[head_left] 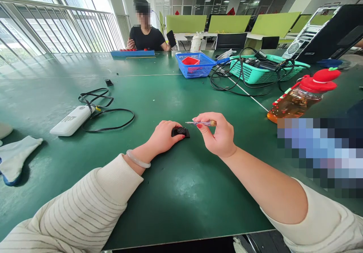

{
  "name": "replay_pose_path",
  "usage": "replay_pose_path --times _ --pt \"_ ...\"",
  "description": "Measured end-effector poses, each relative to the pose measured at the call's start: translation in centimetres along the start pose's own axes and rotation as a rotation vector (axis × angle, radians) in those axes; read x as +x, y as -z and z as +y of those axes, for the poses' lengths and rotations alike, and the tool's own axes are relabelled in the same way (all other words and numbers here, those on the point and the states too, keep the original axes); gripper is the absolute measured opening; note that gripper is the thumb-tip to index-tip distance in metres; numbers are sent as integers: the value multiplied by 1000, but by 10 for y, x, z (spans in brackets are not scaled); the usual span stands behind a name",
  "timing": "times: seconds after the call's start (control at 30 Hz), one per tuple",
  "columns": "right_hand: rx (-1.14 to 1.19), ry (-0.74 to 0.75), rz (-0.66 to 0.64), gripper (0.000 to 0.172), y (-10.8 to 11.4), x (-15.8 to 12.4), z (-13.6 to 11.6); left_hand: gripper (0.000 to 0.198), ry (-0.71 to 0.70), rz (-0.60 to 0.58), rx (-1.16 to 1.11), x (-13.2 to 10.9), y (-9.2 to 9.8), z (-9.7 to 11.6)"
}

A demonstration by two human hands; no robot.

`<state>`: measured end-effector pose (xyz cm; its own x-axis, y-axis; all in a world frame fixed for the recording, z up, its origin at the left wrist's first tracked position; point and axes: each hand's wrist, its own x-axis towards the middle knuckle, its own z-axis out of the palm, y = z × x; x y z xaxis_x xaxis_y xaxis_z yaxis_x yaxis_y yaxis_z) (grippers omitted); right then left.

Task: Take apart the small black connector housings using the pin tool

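On the green table point(170, 192) lies a small black block-like part point(180, 132), its exact kind too small to tell. My left hand point(163, 136) is closed around its left side, thumb along the near edge and fingers over the far edge. Just to the right, my right hand point(219, 134) pinches a slim screwdriver point(202, 123) with a clear shaft and an amber end. The screwdriver is roughly level, and its thin metal tip points left, close to the black part; whether they touch I cannot tell.
At left are a white power bank point(72, 121) with a looped black cable point(124, 112) and a glove point(19, 156). A blue basket point(195, 70), a green basket point(252, 75) with cables and a red-capped bottle point(297, 100) stand right. A person point(147, 36) sits opposite.
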<state>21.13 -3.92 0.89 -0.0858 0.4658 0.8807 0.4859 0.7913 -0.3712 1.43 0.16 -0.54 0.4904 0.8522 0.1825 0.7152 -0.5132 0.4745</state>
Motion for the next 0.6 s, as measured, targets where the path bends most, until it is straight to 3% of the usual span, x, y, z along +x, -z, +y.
replay_pose_path --times 0.17,0.37,0.6 --pt "147 -3 -38 12 0 -2 -3 28 7 -6 1 0 1 1" --pt "98 -9 -95 12 -1 -3 -3 28 -4 -11 -13 1 2 1" --pt "68 96 -105 15 0 -2 -4 32 18 15 -37 2 3 2"
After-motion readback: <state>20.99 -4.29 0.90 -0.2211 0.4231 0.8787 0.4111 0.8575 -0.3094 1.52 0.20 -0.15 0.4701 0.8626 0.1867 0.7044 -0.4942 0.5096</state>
